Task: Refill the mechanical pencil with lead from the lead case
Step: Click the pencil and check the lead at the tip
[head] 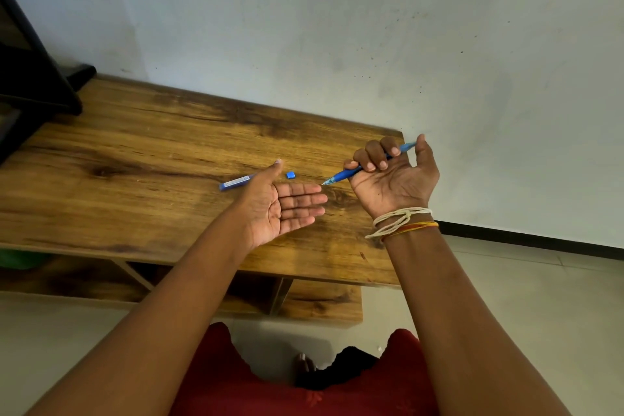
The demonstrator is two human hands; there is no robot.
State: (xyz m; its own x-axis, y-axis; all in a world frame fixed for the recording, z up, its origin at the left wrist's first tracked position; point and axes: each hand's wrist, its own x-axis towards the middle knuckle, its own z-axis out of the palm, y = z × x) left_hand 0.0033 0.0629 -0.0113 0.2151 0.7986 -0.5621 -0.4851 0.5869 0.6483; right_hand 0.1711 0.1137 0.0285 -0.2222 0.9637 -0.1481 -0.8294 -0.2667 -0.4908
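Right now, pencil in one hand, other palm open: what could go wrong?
1. The mechanical pencil points tip-down at the open left hand; any lead that slides out could miss the palm and break or get lost on the wooden table.
2. The small blue cap lies loose on the table beside the left hand; a brush could knock it off.
3. The lead case lies partly hidden behind the left hand, easy to bump.

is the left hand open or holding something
Open and empty: the left hand is palm up with straight fingers, nothing lying in it. The pencil is in the right hand.
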